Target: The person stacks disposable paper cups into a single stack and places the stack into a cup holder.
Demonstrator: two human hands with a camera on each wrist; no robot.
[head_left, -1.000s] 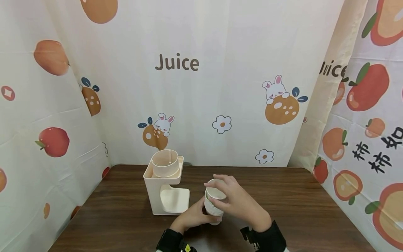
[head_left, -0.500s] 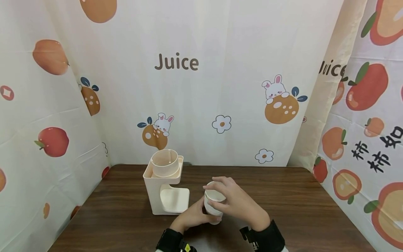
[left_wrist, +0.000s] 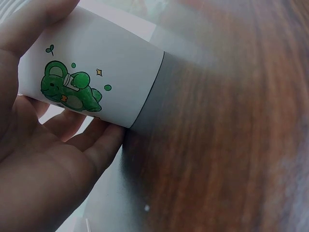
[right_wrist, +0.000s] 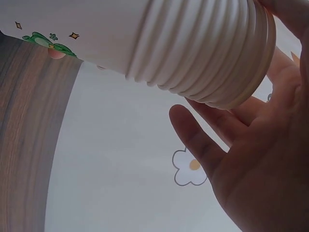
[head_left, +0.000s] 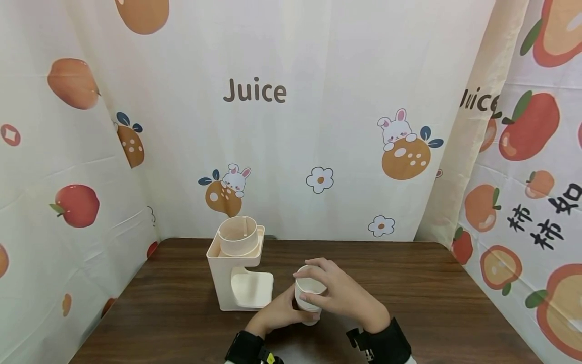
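Note:
A stack of nested white paper cups [head_left: 312, 286] stands upright on the table between both hands. My left hand [head_left: 278, 314] grips the lower part of the stack, thumb on the near side. In the left wrist view the bottom cup [left_wrist: 118, 58] shows a green cartoon bear, and its base is right at the wood. My right hand [head_left: 340, 292] holds the top from the right, thumb and fingers curved round the rim. Several stacked rims [right_wrist: 207, 48] show in the right wrist view, with that hand's fingers [right_wrist: 193, 133] beside and behind them.
Left of the stack stands a cream, juicer-like stand [head_left: 223, 283] with a round container [head_left: 238, 237] on top and a flat ledge [head_left: 254, 289] facing the cups. Fruit-printed curtains [head_left: 295, 151] enclose the dark wooden table [head_left: 400, 283] at the back and sides.
The top rim of the cup stack has come down slightly, and my right hand has lowered with it. The left hand keeps its grip in the same place.

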